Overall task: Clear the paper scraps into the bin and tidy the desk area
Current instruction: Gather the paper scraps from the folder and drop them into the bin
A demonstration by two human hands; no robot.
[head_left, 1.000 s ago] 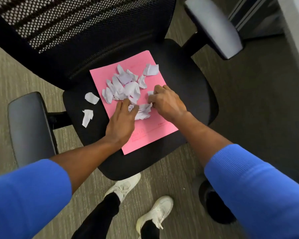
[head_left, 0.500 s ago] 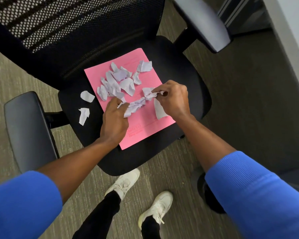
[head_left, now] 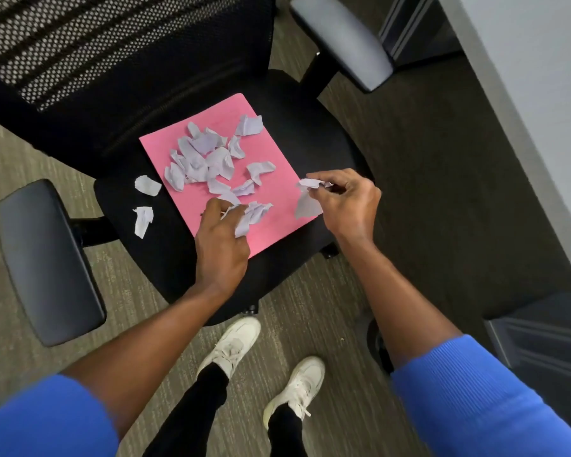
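Note:
A pink sheet [head_left: 271, 225] lies on the black chair seat [head_left: 165, 255]. Several pale torn paper scraps [head_left: 198, 159] are heaped on its far half. Two more scraps [head_left: 147, 185] [head_left: 143, 220] lie on the seat left of the sheet. My left hand [head_left: 220, 245] sits at the sheet's near edge, fingers closed on a few scraps [head_left: 253, 214]. My right hand [head_left: 346, 199] hovers at the sheet's right edge, pinching a scrap [head_left: 310, 183] between thumb and fingers; another scrap [head_left: 305, 207] lies just under it. No bin is in view.
The chair's mesh back [head_left: 112, 51] rises behind the seat, with armrests at left [head_left: 43, 258] and upper right [head_left: 343, 37]. A grey desk panel [head_left: 541, 94] runs down the right side. My white shoes [head_left: 234, 344] stand on the carpet below the seat.
My right hand has drawn away to the right with a scrap pinched in it. My left hand has gathered scraps and slid toward the sheet's near edge.

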